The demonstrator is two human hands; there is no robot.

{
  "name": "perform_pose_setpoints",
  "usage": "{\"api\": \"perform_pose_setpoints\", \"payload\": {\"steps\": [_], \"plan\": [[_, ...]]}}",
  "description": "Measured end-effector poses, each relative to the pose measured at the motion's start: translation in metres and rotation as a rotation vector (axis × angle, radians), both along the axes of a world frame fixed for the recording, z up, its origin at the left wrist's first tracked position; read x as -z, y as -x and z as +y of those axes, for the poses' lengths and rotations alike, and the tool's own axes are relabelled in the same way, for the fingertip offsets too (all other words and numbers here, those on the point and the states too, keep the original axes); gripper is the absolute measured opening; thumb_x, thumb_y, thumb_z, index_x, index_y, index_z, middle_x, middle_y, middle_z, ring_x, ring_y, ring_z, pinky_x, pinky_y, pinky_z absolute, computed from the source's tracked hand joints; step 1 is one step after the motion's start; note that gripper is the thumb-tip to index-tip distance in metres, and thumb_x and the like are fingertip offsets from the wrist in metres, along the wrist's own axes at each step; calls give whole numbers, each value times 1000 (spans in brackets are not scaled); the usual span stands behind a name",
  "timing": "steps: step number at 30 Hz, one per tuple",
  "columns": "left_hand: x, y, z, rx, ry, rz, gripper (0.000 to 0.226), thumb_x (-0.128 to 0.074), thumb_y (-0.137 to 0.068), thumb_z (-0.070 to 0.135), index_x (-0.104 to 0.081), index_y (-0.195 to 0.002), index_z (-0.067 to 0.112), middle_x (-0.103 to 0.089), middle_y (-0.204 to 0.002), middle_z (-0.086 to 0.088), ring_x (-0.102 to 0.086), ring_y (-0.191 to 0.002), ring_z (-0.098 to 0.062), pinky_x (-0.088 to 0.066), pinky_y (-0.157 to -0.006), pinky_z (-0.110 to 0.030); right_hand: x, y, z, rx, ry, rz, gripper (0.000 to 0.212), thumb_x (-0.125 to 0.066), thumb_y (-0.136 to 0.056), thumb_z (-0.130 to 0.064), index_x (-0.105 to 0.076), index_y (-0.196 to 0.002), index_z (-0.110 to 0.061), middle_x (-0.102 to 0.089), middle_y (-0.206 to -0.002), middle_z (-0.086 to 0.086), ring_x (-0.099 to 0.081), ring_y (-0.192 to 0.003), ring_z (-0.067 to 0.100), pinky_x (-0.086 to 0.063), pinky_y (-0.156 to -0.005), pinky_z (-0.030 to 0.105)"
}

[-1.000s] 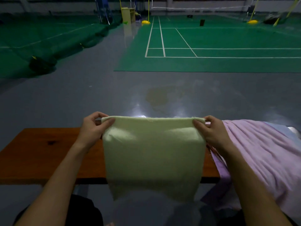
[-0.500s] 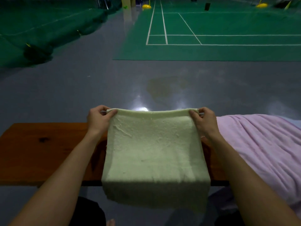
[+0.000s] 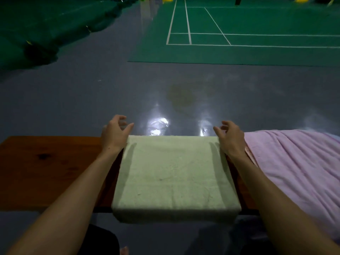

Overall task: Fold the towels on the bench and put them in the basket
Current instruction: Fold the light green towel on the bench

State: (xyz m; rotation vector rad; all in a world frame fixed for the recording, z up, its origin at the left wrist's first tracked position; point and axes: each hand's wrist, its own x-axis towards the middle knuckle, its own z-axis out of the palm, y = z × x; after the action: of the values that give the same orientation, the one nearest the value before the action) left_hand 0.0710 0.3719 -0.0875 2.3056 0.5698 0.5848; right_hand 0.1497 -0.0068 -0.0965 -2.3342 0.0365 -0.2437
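Pale green towel (image 3: 174, 173) flat across bench (image 3: 46, 170), left hand (image 3: 115, 134) and right hand (image 3: 230, 138) loosely spread, gripping nothing

No readable text

No words, labels, brand marks, numbers or signs can be read anywhere in the head view. Only plain white boundary lines are painted on the green court (image 3: 257, 24), and no lettering is carried by them. No print or tag is shown on the cloth surfaces or the wooden bench (image 3: 46, 172).
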Motion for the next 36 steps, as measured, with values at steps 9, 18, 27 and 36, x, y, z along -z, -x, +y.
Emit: {"api": "perform_pose_setpoints", "payload": {"steps": [9, 18, 27, 36], "plan": [[-11, 88, -41, 430, -239, 108, 31, -71, -95, 48, -71, -117, 27, -74, -116, 8, -70, -105, -17, -56, -90, -37, 0, 103, 24, -369, 295, -73, 31, -63, -101, -37, -70, -126, -21, -67, -131, 4, -54, -127, 25, -44, -109, 42], [33, 137, -98, 381, -495, 556, 96, -13, -86, 93, 11, -163, 41, 19, -172, -12, 19, -158, -38, 8, -126, -61, 22, 170, 53, -555, 611, 58, 76, -7, -95, -77, -18, -162, -44, -6, -175, 3, 2, -160, 37, 4, -128, 57], [38, 131, -90, 351, -564, 535, 100, 1, -82, 96, 16, -163, 39, 30, -169, -11, 28, -156, -35, 14, -124, -61, 21, 152, 14, -414, 602, 135, 77, -13, -100, -75, -9, -166, -35, 2, -175, 6, 9, -160, 32, 7, -129, 50], [29, 134, -79, 365, -537, 506, 94, -16, -87, 91, -18, -164, 36, -5, -175, -8, 0, -161, -33, -2, -126, -60, -7, 174, -42, -39, 468, 178, 37, -59, -96, -49, -60, -125, -26, -58, -129, 6, -51, -115, 28, -42, -94, 42]]}}
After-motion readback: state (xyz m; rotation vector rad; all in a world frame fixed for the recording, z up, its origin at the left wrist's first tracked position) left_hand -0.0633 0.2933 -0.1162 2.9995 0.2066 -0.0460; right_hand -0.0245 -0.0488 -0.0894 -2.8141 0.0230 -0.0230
